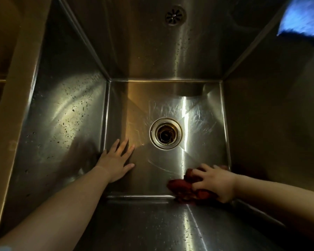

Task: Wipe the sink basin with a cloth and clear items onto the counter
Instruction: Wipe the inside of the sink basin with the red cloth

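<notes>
**Down in the sink: cloth bunched in the near right corner**

At the bottom of a deep steel sink (65,109), both bare arms reach down to the floor of the basin. The right hand (216,183) sits in the near right corner, where the floor meets the front and right walls. Its fingers (198,172) are curled over and clamped on a dark red cloth (181,187). The cloth is crumpled into a loose wad, lying on the basin floor, and part of it spills out to the left of the hand.

The left hand (116,160) lies flat on the basin floor close to the left wall, with its fingers (124,145) straight and spread apart, holding nothing. It is near the drain (165,133) but not touching it.

The drain is a round metal ring with a dark open hole, set in the middle of the floor. Wet, curved streaks shine on the steel around it, mostly on its right side and toward the cloth. Dark specks and drops dot the left wall and the back wall. High on the back wall is a small round overflow grille (175,15).

A tan counter (13,87) runs along the left rim of the sink. At the top right corner a blue thing (303,19) shows, too blurred to tell what it is.
</notes>
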